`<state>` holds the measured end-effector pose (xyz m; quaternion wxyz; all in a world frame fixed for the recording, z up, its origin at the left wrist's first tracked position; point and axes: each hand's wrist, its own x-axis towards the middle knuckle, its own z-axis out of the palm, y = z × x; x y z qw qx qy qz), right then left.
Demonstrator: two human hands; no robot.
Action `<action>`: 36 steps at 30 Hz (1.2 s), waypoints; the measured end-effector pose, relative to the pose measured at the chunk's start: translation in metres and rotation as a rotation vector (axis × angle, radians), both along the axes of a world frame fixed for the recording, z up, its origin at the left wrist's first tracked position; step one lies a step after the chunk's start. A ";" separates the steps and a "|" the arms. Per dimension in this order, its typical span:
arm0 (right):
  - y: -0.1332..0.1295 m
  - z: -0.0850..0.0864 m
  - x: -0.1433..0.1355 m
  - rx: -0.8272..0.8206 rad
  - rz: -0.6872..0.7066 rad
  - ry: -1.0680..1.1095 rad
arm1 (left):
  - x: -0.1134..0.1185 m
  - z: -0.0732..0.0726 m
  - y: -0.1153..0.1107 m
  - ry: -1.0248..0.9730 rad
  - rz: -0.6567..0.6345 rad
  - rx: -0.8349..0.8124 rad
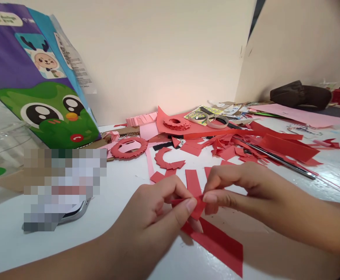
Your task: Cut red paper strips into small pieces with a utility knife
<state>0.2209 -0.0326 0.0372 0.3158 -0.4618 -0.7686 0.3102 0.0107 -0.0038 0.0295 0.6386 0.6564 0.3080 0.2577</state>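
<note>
A small folded piece of red paper (198, 208) is pinched between both hands above the white table (123, 241). My left hand (161, 214) holds its left side between thumb and index finger. My right hand (242, 190) pinches its right edge the same way. Beneath the hands a wider red strip (222, 245) lies on the table, and another red strip (192, 181) lies just behind them. A partial ring of folded red paper (161, 160) and a full red ring (129, 148) rest farther back on the left.
A green and purple bag (53, 112) stands at the back left, beside a clear plastic container (9, 144). A phone (81, 210) lies at the left. Red scraps, tape rolls (217, 121), a long metallic tool (277, 158) and pink sheets (298, 114) spread across the back.
</note>
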 end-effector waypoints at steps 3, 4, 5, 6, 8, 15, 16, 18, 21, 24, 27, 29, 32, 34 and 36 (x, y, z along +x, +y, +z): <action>0.004 0.001 0.001 0.038 0.009 0.000 | 0.002 0.002 0.001 0.041 0.029 0.008; 0.004 0.001 0.001 0.046 0.014 -0.008 | 0.003 0.002 0.000 0.053 0.029 0.015; 0.003 0.001 0.001 0.053 0.016 -0.018 | 0.003 0.002 0.000 0.067 0.031 0.019; 0.003 0.001 0.000 0.057 0.024 -0.030 | 0.003 0.002 -0.001 0.081 0.024 0.023; 0.001 0.002 -0.001 0.065 0.047 -0.055 | 0.002 0.000 -0.003 0.091 0.014 0.035; -0.003 0.003 -0.002 0.091 0.023 0.001 | 0.001 0.000 -0.003 0.090 0.057 0.021; -0.004 0.004 -0.002 0.091 0.009 0.011 | 0.002 0.002 -0.002 0.085 0.072 0.024; -0.006 0.004 -0.002 0.113 -0.024 0.008 | 0.003 0.006 -0.002 0.089 0.107 0.056; -0.007 0.002 -0.002 0.238 -0.052 -0.047 | 0.005 0.008 -0.002 0.126 0.143 0.134; -0.007 0.000 -0.002 0.411 -0.052 -0.091 | 0.004 0.004 -0.003 0.152 0.119 0.167; -0.007 -0.001 -0.002 0.556 -0.005 -0.111 | 0.001 -0.003 -0.002 0.126 0.056 0.092; -0.008 0.001 -0.003 0.609 0.073 -0.112 | 0.000 -0.005 -0.001 0.110 0.020 0.077; -0.009 0.002 -0.003 0.630 0.158 -0.094 | 0.000 -0.006 0.001 0.091 0.012 0.111; -0.008 0.002 -0.003 0.610 0.164 -0.079 | 0.001 -0.005 0.001 0.075 0.017 0.062; -0.007 0.001 -0.003 0.570 0.139 -0.067 | 0.002 -0.004 0.000 0.053 0.025 -0.008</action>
